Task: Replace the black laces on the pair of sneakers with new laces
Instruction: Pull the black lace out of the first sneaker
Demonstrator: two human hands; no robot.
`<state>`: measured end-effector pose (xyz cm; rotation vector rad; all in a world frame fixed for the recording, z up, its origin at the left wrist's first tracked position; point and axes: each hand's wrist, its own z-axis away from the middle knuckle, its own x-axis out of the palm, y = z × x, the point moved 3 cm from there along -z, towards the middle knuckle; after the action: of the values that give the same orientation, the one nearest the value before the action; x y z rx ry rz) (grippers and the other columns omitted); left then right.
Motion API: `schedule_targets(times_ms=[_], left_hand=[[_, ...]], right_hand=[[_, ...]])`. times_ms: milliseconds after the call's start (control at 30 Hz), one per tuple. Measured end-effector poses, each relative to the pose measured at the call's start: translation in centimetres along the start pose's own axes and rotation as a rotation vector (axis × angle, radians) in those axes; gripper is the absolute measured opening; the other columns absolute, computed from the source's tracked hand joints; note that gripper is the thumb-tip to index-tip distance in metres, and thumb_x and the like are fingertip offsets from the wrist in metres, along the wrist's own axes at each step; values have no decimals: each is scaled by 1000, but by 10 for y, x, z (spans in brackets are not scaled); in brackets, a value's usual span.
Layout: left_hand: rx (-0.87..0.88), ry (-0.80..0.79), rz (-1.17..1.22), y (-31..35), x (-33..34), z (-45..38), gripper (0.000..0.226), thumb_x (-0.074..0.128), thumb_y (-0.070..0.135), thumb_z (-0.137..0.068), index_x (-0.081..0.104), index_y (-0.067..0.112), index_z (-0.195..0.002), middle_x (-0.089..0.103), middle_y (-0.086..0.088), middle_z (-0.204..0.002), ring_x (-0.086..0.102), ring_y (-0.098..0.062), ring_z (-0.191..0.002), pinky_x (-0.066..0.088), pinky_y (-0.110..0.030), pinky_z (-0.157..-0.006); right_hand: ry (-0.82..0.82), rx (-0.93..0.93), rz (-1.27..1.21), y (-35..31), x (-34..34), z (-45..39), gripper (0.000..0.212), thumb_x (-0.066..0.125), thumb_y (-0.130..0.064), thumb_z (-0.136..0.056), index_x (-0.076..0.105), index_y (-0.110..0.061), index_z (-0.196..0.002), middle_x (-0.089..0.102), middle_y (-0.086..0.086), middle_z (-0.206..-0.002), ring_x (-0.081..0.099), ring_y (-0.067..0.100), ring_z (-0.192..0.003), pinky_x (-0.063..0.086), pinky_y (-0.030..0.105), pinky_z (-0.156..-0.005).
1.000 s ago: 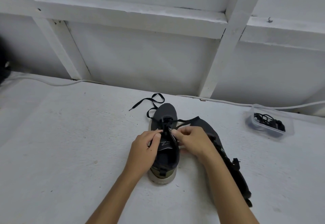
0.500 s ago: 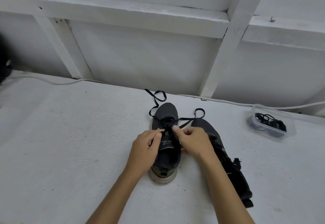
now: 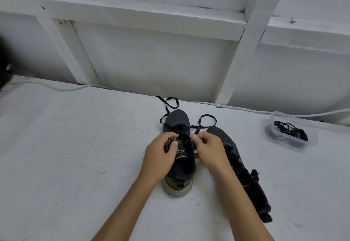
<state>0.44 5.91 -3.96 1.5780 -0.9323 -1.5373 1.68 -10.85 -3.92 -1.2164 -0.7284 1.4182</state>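
Note:
A dark grey sneaker (image 3: 177, 120) with an olive heel stands upright on the white surface, toe pointing away from me. A black lace (image 3: 171, 104) runs through its front eyelets; one end loops past the toe, the other loops to the right. My left hand (image 3: 161, 154) grips the sneaker's left eyelet edge with curled fingers. My right hand (image 3: 209, 150) pinches the lace at the right eyelet edge. The second sneaker (image 3: 244, 168) lies on its side to the right, partly behind my right forearm, still laced in black.
A clear plastic tub (image 3: 293, 132) holding black laces sits at the right, near the wall. A white cable (image 3: 251, 110) runs along the base of the white framed wall. A dark object (image 3: 3, 66) shows at the far left edge.
The lace's left end has been drawn in from the left to a loop beyond the toe. The right end now forms a loop right of the toe. Both hands stay at the eyelets.

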Motion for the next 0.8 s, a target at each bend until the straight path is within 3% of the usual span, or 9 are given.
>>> schedule_targets(times_ms=[67,167,267,367,467,600,667,800], left_hand=[[50,-11,-103,5,4,-8,12,66,28,-92,71,34,-101,62,20,-103,59,1,-99,49,-22,-87],[8,-94,-218,4,12,-20,11,68,39,-89,75,36,-97,54,17,-105,55,-10,-106,49,-34,-91],[-5,-116,-223,3,16,-23,8,66,34,-91,74,33,-91,47,16,-103,53,-13,-107,47,-34,-91],[-30,-101,-156,3,15,-22,9,65,28,-92,70,30,-85,49,12,-107,54,-12,-107,46,-29,-92],[-8,-136,-214,4,16,-22,9,61,26,-95,68,27,-88,46,11,-110,52,-16,-105,48,-36,-91],[87,-146,-468,11,16,-23,10,53,25,-98,62,23,-100,42,8,-117,50,-21,-99,50,-46,-84],[120,-132,-465,14,16,-24,10,54,25,-98,64,22,-99,43,7,-115,52,-20,-96,51,-44,-82],[62,-119,-302,14,11,-24,7,66,30,-93,71,26,-96,49,11,-109,54,-9,-97,43,-23,-81]], right_hand=[[-49,27,-66,0,-1,2,33,61,-23,-101,62,3,-81,64,8,-71,66,18,-68,63,31,-67],[-70,41,-107,2,-1,3,33,61,-23,-101,62,4,-83,66,16,-77,68,23,-75,63,32,-69],[-76,15,-60,-1,-1,4,32,62,-25,-100,63,4,-84,69,23,-85,71,28,-77,63,31,-70],[-81,-28,62,-2,0,2,30,66,-30,-96,66,-5,-81,71,12,-79,74,27,-75,64,43,-75],[-104,-49,131,-3,1,1,29,66,-33,-95,66,-10,-76,71,7,-75,74,26,-70,62,50,-77],[-138,-39,128,-5,1,2,26,66,-28,-96,64,-11,-76,71,6,-78,74,28,-72,63,50,-75],[-142,-48,146,-6,-2,1,27,64,-26,-98,63,-8,-79,71,7,-79,75,26,-70,63,46,-73],[-121,-13,141,-6,-2,0,27,57,-22,-102,58,-6,-81,65,9,-72,69,22,-67,62,29,-63]])
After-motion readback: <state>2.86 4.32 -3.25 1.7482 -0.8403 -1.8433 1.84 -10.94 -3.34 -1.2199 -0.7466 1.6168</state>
